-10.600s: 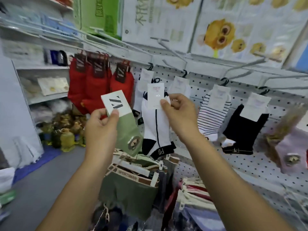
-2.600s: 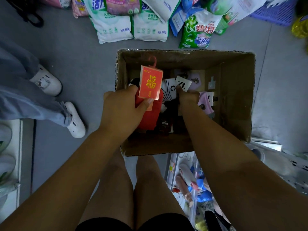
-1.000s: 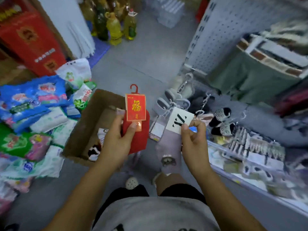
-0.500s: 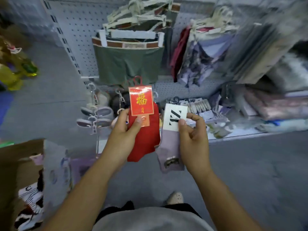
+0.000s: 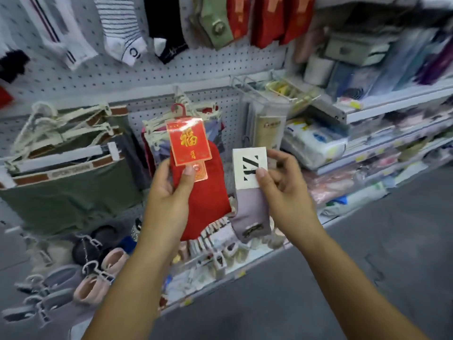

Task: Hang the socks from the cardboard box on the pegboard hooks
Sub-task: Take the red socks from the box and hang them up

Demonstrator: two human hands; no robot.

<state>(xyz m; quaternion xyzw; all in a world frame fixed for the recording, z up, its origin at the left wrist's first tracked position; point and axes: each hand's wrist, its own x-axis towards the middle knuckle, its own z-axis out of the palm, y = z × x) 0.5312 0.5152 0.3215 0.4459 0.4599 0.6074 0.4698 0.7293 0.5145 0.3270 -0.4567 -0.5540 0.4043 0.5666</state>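
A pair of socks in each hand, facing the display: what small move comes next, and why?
Probably lift the left hand so the red socks rise toward the matching red pairs hanging at the top of the pegboard. Both held pairs sit below that row, the red card's plastic hook is free and upright, and the right hand pinches the lilac socks.

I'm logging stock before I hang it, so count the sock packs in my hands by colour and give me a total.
Red: 1, the red sock pack held in the left hand.
Lilac: 1, the lilac sock pack pinched at its card by the right hand.
Total: 2
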